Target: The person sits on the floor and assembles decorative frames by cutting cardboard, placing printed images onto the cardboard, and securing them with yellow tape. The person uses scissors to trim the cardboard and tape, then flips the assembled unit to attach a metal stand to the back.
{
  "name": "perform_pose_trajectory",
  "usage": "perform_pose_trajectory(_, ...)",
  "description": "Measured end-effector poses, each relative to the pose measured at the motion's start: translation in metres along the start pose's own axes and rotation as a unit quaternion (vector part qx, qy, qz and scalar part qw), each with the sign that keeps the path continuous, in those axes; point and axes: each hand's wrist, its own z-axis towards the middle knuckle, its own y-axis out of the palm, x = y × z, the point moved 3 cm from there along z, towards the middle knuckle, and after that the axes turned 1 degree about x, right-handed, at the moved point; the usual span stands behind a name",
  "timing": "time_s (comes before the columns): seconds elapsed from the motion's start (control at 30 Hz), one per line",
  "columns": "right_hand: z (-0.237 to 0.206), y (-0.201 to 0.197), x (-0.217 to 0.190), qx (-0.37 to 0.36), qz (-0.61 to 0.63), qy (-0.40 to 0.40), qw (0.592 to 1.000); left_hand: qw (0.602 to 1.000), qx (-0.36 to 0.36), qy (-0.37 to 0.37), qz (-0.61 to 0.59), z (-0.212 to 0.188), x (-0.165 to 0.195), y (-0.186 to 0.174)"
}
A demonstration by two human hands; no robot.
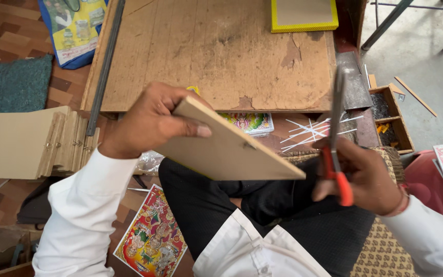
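My left hand (152, 120) grips a flat tan board (226, 149) by its upper left corner, thumb lying across its back, and holds it tilted above my lap. My right hand (367, 179) is closed around pliers with red-orange handles (337, 172); their grey metal jaws point up and away, just off the board's right corner. A yellow edge shows along the board's underside.
A worn wooden worktable (216, 51) lies ahead, with a yellow-framed panel (303, 14) at its far edge. A stack of tan boards (32, 143) sits at left, a colourful printed picture (152, 238) on the floor, white slivers (314, 128) and a small wooden box (390, 118) at right.
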Motion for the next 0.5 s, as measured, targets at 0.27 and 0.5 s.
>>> perform_pose_trajectory(0.27, -0.021, -0.017, 0.027, -0.119, -0.212, 0.096, 0.965, 0.998, 0.041, -0.019, -0.034, 0.005, -0.011, -0.021)
perform_pose_trajectory(0.5, -0.007, -0.010, -0.004, -0.178, -0.251, 0.009, 0.952, 1.000, 0.016, -0.011, 0.003, 0.008, -0.013, -0.014)
